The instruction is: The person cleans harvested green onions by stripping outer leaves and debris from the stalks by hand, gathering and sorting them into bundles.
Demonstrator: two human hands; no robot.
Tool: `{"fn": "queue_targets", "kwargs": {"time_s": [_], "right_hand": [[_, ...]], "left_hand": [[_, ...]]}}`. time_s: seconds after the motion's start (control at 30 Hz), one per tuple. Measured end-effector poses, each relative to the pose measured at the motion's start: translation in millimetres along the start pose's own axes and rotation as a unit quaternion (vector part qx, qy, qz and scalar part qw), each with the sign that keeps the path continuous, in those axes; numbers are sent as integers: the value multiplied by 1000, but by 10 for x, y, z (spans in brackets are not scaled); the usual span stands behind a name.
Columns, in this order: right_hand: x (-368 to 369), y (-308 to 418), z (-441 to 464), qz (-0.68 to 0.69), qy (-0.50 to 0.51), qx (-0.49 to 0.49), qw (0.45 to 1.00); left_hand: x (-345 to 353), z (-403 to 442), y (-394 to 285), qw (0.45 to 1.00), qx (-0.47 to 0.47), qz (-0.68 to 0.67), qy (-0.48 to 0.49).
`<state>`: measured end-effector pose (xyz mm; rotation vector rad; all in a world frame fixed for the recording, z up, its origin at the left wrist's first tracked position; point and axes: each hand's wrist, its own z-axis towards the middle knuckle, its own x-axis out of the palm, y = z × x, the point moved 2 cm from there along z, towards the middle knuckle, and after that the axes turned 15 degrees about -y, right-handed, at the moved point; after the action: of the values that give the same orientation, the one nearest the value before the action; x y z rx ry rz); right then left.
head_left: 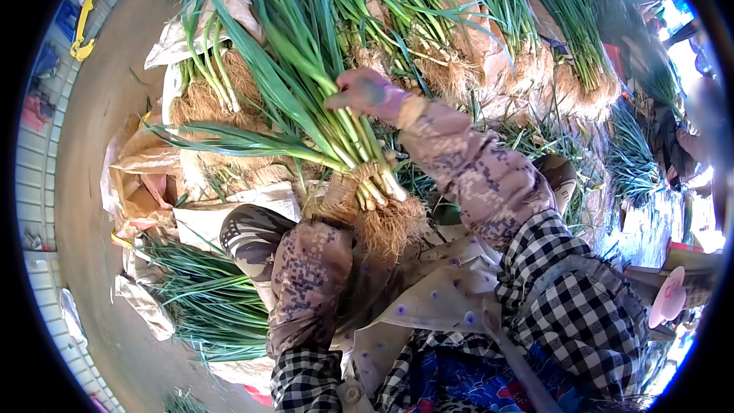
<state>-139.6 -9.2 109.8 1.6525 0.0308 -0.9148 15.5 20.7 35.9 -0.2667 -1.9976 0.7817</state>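
Note:
A bunch of green garlic (325, 134) leans across my lap, its long flat leaves fanning up and left and its shaggy roots (394, 226) hanging toward me. Low on the stalks, just above the roots, my left hand (358, 176) is wrapped round the bunch; much of that hand is hidden by the stalks and sleeve. My right hand (371, 96), stained dark, is closed at the upper stalks, its fingertips against the leaves on the bunch's right side. One leaf cluster (237, 140) splays out to the left, apart from the others.
More rooted bunches (447, 61) lie in a row on sacking ahead. Another pile of green leaves (210, 298) lies by my left knee (256, 237). Crumpled sacks (145, 168) sit at the left, beside bare floor (92, 183). At far right there are more greens (634, 157) and a blurred person.

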Motion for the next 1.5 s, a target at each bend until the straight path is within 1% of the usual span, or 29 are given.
{"fn": "queue_targets", "kwargs": {"time_s": [0.03, 0.1, 0.17, 0.2, 0.3, 0.33, 0.43, 0.47, 0.57, 0.6, 0.7, 0.73, 0.77, 0.83, 0.87, 0.9, 0.97, 1.0, 1.1, 1.13, 1.17, 1.23, 1.27, 1.3, 1.37, 1.4, 1.43, 1.47, 1.5], "right_hand": [[-93, -14, -49, 80, 23, 50, 995], [-330, -58, -163, 186, 10, 47, 981], [-485, -192, -243, 320, -21, 80, 944], [-549, -241, -298, 396, 17, 94, 913], [-649, -321, -396, 421, 33, 105, 900], [-655, -334, -420, 418, 31, 119, 900], [-647, -292, -473, 419, 23, 128, 898], [-626, -329, -466, 406, 14, 122, 905], [-575, -352, -401, 345, 18, 80, 935], [-564, -314, -426, 359, -2, 107, 927], [-520, -183, -428, 338, -12, 102, 935], [-512, -132, -444, 327, -38, 50, 943], [-507, -111, -468, 325, -35, 33, 945], [-549, 128, -639, 332, -18, 22, 943], [-545, 219, -712, 326, -3, 5, 945], [-512, 228, -760, 325, 7, -29, 945], [-461, 275, -903, 321, 26, -104, 941], [-506, 299, -1000, 252, -9, -98, 963], [-848, 476, -1268, 318, -79, -110, 938], [-1049, 493, -1313, 298, -151, -136, 933], [-1285, 483, -1348, 275, -225, -162, 920], [-1852, 436, -1435, 267, -382, -213, 859], [-2182, 329, -1492, 278, -400, -202, 850], [-2517, 245, -1630, 288, -418, -196, 839], [-2996, -3, -1876, 191, -532, -167, 808], [-3293, -270, -1992, 117, -554, -105, 817], [-3578, -561, -2135, 44, -572, -41, 818], [-3778, -827, -2272, -39, -594, 51, 802], [-3941, -1125, -2411, -119, -606, 147, 772]], "left_hand": [[54, -56, -18, 999, 1, -41, 21], [117, -81, -51, 998, -11, -60, 26], [130, -75, -64, 998, 5, -46, 34], [100, -32, -39, 999, -1, -34, 37], [109, 44, 59, 996, -11, -82, 23], [106, 61, 84, 997, -20, -75, 2], [71, 134, 154, 998, -24, -58, -1], [80, 128, 157, 999, -15, -31, 3], [55, 164, 167, 995, -7, 76, 58], [137, 98, 176, 998, 2, 57, 40], [171, 174, 256, 991, -78, -92, 61], [132, 277, 286, 983, -51, -110, 139], [98, 283, 293, 978, -79, -157, 111], [165, 173, 185, 995, -36, -93, 20], [128, 248, 194, 998, -2, -59, -8], [-59, 447, 298, 1000, 14, -22, -4], [-206, 635, 362, 998, 20, 13, -51], [-254, 694, 363, 996, 18, 24, -83], [-376, 817, 364, 985, -8, 39, -169], [-405, 839, 370, 980, -22, 47, -194], [-464, 881, 394, 976, -33, 53, -210], [-487, 910, 397, 971, -48, 81, -220], [-524, 937, 389, 967, -57, 117, -217], [-651, 1024, 508, 976, -15, 76, -203], [-508, 915, 409, 974, -39, 70, -213], [-480, 872, 319, 988, -8, 70, -141], [-512, 852, 268, 992, 16, 90, -90], [-321, 765, 165, 994, 38, 55, -86], [-73, 604, -25, 995, 57, 20, -84]]}}
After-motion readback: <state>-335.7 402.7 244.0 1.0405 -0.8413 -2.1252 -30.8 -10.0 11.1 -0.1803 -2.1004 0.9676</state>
